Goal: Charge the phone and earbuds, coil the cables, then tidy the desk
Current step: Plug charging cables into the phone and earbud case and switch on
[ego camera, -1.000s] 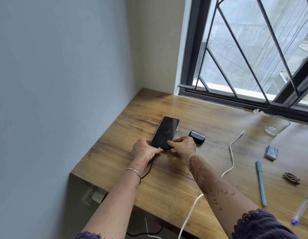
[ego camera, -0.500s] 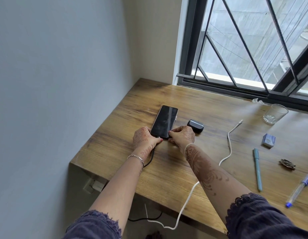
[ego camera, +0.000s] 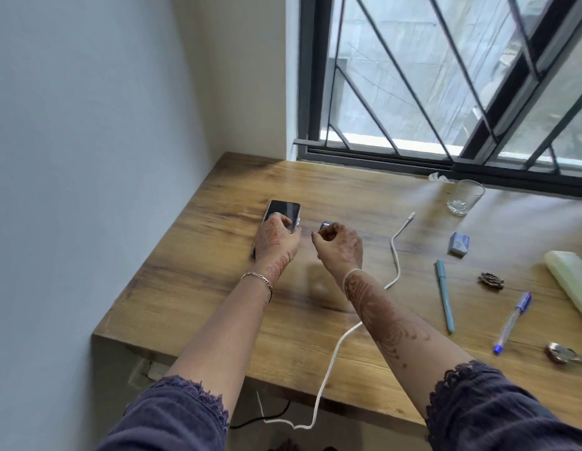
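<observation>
A black phone (ego camera: 284,209) lies screen up at the left of the wooden desk (ego camera: 198,288). My left hand (ego camera: 275,240) lies over its near half, fingers on the screen and thumb at its right edge, holding it. My right hand (ego camera: 340,245) hovers just right of the phone, blurred, its fingers curled with nothing seen in them. The dark earbuds case (ego camera: 325,225) peeks out behind those fingers. A white cable (ego camera: 394,258) runs from its free plug near the glass, across the desk and over the front edge. A black cable (ego camera: 250,424) shows only below the desk.
To the right lie a drinking glass (ego camera: 463,198), a blue eraser (ego camera: 459,244), a teal pen (ego camera: 445,297), a blue ballpoint (ego camera: 511,323), a small brown object (ego camera: 491,280), a pale green item (ego camera: 572,288) and a metallic object (ego camera: 559,353). A wall socket (ego camera: 149,369) sits under the desk's left corner.
My right hand has left the phone's bottom edge and lifted rightward over the earbuds case. My left hand has slid up onto the phone. The view has tilted down and right.
</observation>
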`<move>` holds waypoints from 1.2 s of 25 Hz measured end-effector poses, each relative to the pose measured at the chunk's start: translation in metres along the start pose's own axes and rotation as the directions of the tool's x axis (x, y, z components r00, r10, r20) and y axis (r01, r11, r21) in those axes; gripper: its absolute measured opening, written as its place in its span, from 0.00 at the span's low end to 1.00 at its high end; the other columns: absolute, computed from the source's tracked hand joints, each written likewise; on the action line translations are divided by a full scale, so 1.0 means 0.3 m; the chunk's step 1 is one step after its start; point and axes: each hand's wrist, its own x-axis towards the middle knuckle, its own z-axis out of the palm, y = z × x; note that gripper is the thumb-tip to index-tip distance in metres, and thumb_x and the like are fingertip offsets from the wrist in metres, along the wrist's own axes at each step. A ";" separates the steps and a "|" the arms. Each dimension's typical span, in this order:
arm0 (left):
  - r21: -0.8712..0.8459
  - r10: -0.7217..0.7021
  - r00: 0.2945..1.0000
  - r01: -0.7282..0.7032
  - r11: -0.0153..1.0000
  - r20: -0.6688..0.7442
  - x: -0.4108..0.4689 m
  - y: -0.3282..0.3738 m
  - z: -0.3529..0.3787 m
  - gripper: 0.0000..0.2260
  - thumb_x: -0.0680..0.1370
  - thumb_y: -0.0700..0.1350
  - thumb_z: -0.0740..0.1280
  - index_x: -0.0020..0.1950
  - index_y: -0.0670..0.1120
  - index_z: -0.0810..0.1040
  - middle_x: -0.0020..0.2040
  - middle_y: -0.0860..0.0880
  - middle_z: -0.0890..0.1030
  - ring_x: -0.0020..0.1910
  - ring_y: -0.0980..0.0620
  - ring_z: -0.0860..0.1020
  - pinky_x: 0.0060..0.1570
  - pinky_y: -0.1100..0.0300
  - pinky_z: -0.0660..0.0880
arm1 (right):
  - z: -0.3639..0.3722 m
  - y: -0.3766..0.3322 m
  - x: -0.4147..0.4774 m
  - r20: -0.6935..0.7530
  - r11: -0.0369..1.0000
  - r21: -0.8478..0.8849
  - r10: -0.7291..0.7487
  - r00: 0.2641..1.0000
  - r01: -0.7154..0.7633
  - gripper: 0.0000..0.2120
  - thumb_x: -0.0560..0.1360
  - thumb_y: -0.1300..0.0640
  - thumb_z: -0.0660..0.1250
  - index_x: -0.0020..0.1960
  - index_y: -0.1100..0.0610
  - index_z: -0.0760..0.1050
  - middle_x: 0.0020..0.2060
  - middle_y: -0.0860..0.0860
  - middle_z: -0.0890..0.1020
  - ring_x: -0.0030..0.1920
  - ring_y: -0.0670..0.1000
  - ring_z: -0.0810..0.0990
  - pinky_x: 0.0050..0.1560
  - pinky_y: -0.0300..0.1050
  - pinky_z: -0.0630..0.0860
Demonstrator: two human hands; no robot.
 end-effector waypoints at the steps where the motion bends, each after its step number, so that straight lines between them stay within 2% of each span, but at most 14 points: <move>1: 0.002 0.040 0.999 -0.040 0.999 0.015 -0.005 0.038 0.026 0.09 0.75 0.49 0.67 0.53 0.48 0.76 0.49 0.48 0.82 0.50 0.49 0.80 0.45 0.60 0.73 | -0.040 0.008 0.010 -0.054 0.999 -0.032 0.008 0.998 -0.010 0.07 0.69 0.48 0.70 0.38 0.52 0.80 0.39 0.49 0.85 0.45 0.52 0.83 0.50 0.44 0.79; 4: 0.012 0.129 0.990 -0.130 0.991 0.063 -0.025 0.152 0.119 0.04 0.75 0.47 0.67 0.47 0.50 0.78 0.46 0.50 0.83 0.48 0.50 0.80 0.42 0.62 0.71 | -0.164 0.059 0.051 -0.163 0.996 -0.037 0.068 0.984 -0.075 0.06 0.70 0.48 0.69 0.38 0.50 0.78 0.40 0.49 0.84 0.46 0.52 0.82 0.48 0.43 0.77; 6: 0.012 0.176 0.977 -0.179 0.984 0.116 -0.043 0.223 0.196 0.04 0.74 0.46 0.66 0.46 0.50 0.80 0.47 0.49 0.84 0.50 0.49 0.80 0.46 0.62 0.73 | -0.242 0.114 0.082 -0.215 0.993 -0.048 0.096 0.972 -0.109 0.05 0.71 0.50 0.69 0.42 0.51 0.79 0.42 0.50 0.85 0.49 0.53 0.82 0.51 0.44 0.76; 8: 0.022 0.223 0.959 -0.230 0.973 0.175 -0.050 0.308 0.287 0.07 0.74 0.47 0.65 0.47 0.49 0.81 0.48 0.48 0.84 0.52 0.48 0.80 0.51 0.60 0.75 | -0.319 0.179 0.127 -0.260 0.989 -0.060 0.113 0.959 -0.133 0.06 0.73 0.54 0.67 0.48 0.53 0.80 0.48 0.52 0.85 0.53 0.53 0.81 0.56 0.43 0.74; 10: 0.015 0.231 0.947 -0.240 0.971 0.222 -0.047 0.337 0.331 0.08 0.75 0.47 0.65 0.49 0.49 0.82 0.50 0.48 0.84 0.54 0.48 0.80 0.54 0.59 0.74 | -0.342 0.216 0.150 -0.242 0.990 -0.069 0.103 0.965 -0.123 0.10 0.76 0.57 0.65 0.55 0.55 0.80 0.53 0.53 0.84 0.57 0.54 0.80 0.61 0.43 0.72; 15: 0.032 0.230 0.902 -0.260 0.965 0.366 0.008 0.400 0.470 0.11 0.75 0.46 0.65 0.55 0.49 0.81 0.57 0.46 0.82 0.59 0.48 0.77 0.62 0.58 0.72 | -0.378 0.280 0.257 -0.259 0.980 -0.041 0.180 0.949 -0.197 0.16 0.78 0.63 0.58 0.64 0.56 0.75 0.60 0.55 0.80 0.63 0.55 0.76 0.64 0.43 0.69; 17: 0.045 0.223 0.901 -0.257 0.965 0.372 0.039 0.420 0.512 0.11 0.74 0.46 0.65 0.56 0.49 0.81 0.58 0.46 0.81 0.60 0.47 0.77 0.63 0.57 0.71 | -0.379 0.290 0.298 -0.267 0.976 -0.025 0.204 0.942 -0.218 0.19 0.78 0.64 0.57 0.66 0.56 0.73 0.63 0.54 0.78 0.65 0.55 0.74 0.65 0.41 0.67; 20: 0.065 0.212 0.910 -0.251 0.966 0.355 0.081 0.448 0.569 0.11 0.72 0.50 0.68 0.53 0.52 0.82 0.56 0.48 0.83 0.58 0.48 0.78 0.60 0.56 0.75 | -0.376 0.298 0.344 -0.257 0.972 0.025 0.232 0.938 -0.233 0.19 0.77 0.64 0.58 0.67 0.56 0.72 0.65 0.55 0.76 0.67 0.54 0.72 0.67 0.42 0.65; 24: 0.129 0.246 0.911 -0.302 0.945 0.331 0.106 0.495 0.634 0.14 0.70 0.57 0.71 0.54 0.54 0.81 0.56 0.49 0.81 0.59 0.47 0.77 0.58 0.52 0.76 | -0.385 0.319 0.389 -0.264 0.963 0.089 0.271 0.926 -0.256 0.19 0.77 0.64 0.59 0.67 0.57 0.73 0.65 0.56 0.76 0.66 0.54 0.74 0.69 0.43 0.67; 27: 0.123 0.253 0.924 -0.298 0.947 0.286 0.112 0.510 0.658 0.12 0.70 0.56 0.71 0.51 0.54 0.83 0.54 0.50 0.82 0.56 0.49 0.79 0.54 0.54 0.78 | -0.388 0.338 0.405 -0.266 0.965 0.074 0.264 0.927 -0.253 0.19 0.77 0.63 0.59 0.67 0.58 0.74 0.64 0.56 0.77 0.66 0.55 0.74 0.69 0.46 0.67; 30: 0.073 0.226 0.943 -0.250 0.965 0.243 0.111 0.512 0.657 0.11 0.72 0.56 0.70 0.49 0.52 0.84 0.50 0.49 0.84 0.52 0.50 0.81 0.49 0.59 0.77 | -0.387 0.346 0.411 -0.256 0.968 0.062 0.252 0.933 -0.244 0.18 0.77 0.60 0.60 0.67 0.58 0.74 0.64 0.56 0.77 0.67 0.54 0.73 0.70 0.44 0.66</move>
